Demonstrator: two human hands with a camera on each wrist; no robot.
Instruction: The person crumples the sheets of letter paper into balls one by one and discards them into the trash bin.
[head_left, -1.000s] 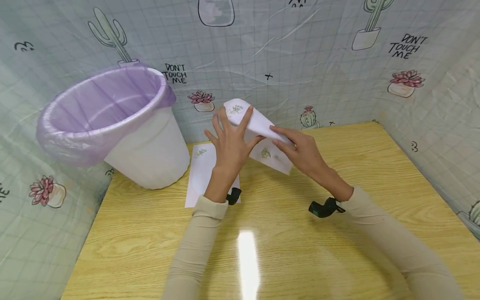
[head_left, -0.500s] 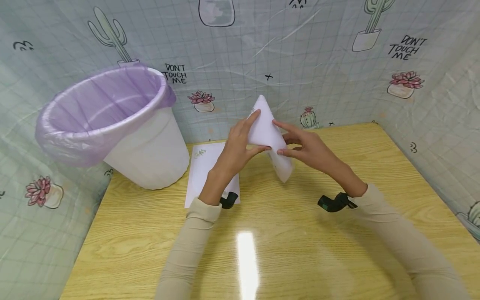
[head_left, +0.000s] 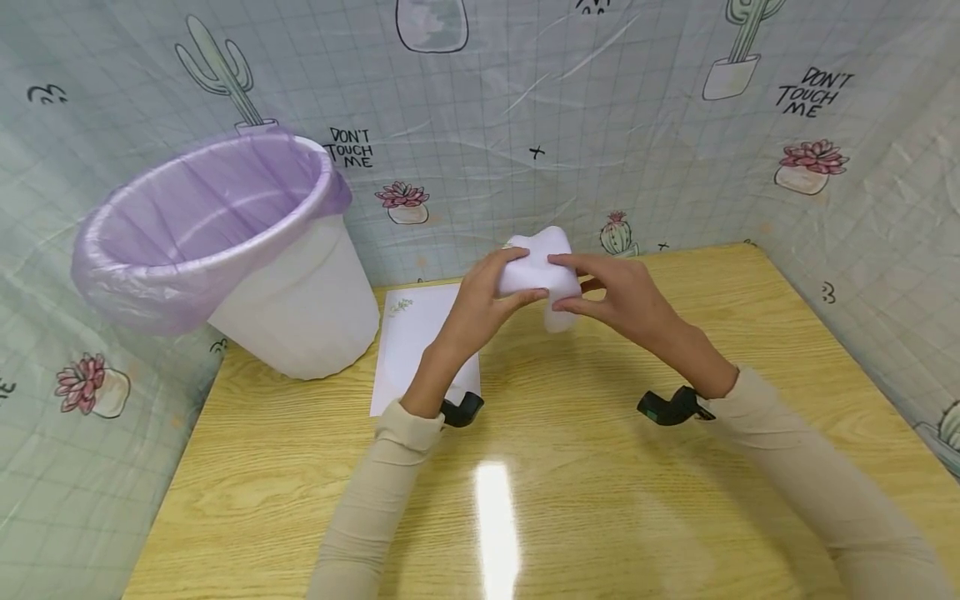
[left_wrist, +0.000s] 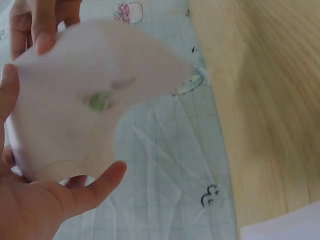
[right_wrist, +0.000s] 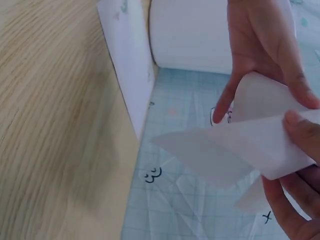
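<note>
Held paper has bunched lower; bin holds purple liner.

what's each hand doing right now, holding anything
Left hand: closed, gripping the bent white printed sheet of paper.
Right hand: closed, pinching the same sheet of paper between fingers and thumb.

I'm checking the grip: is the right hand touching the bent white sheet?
Touching. The right wrist view shows the thumb of the right hand laid directly on the bent white sheet.
</note>
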